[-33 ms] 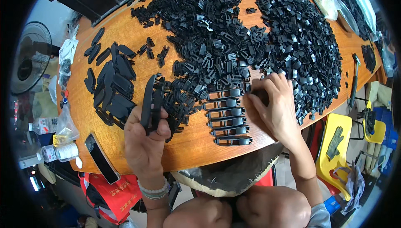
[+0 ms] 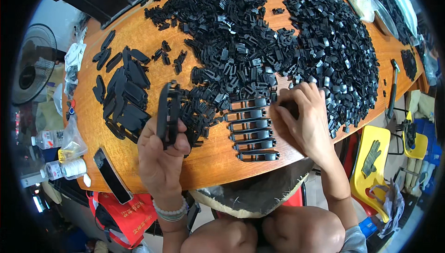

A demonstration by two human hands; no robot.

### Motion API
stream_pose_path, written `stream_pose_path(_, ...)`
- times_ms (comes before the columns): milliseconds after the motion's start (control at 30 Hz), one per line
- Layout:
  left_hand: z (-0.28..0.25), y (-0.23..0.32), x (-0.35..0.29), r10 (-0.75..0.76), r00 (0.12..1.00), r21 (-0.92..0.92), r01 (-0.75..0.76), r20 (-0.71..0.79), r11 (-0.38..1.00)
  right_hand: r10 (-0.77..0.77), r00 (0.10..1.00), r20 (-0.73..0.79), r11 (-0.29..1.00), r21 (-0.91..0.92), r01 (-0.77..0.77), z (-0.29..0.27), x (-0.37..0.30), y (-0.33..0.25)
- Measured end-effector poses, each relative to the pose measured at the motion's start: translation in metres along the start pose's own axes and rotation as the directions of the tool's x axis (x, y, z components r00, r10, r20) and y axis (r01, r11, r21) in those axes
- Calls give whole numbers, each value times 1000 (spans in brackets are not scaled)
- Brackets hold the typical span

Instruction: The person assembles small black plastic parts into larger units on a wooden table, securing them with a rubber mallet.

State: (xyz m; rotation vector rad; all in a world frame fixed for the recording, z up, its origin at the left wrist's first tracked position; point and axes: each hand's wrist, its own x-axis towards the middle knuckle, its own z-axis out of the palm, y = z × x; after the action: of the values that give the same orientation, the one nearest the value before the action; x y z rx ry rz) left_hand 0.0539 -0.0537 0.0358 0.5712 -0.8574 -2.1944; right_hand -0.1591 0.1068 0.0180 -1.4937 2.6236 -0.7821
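My left hand [image 2: 163,158] is closed around a long black plastic part [image 2: 168,114], held upright above the table between thumb and fingers. My right hand [image 2: 303,116] hovers at the right end of a row of slim black plastic pieces [image 2: 254,135], with fingers curled together. Something dark shows under its fingers, but I cannot make out what it is. Several of the slim pieces lie side by side, near the front edge. Beyond my hands spreads a heap of small black clips [image 2: 227,35], and to its right another heap of small shiny black parts [image 2: 333,58].
Larger black plastic pieces [image 2: 125,93] are piled at the left on the wooden table [image 2: 194,169]. A phone [image 2: 112,176] rests at the front left edge. A hammer [image 2: 394,86] lies at the right edge. Off to the right stands a yellow stool [image 2: 366,179] with a glove [image 2: 371,159].
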Motion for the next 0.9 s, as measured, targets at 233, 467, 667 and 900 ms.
stream_pose_path(233, 18, -24, -16, -132, 989, 99, 125, 72, 987, 164, 970, -179, 899, 432, -72, -3, -10, 0)
stream_pose_path(467, 32, -61, -28, -410, 891, 7, 417, 196, 909, 150, 983, -102, 735, 677, -42, -5, -28, -22)
stream_pose_path(667, 29, -68, -37, -474, 854, -9, 487, 215, 873, 44, 985, -168, 846, 531, 53, -7, -34, -34)
stream_pose_path(900, 31, -67, -43, -398, 892, 206, 357, 216, 911, -16, 973, -232, 916, 387, 107, -3, -37, -42)
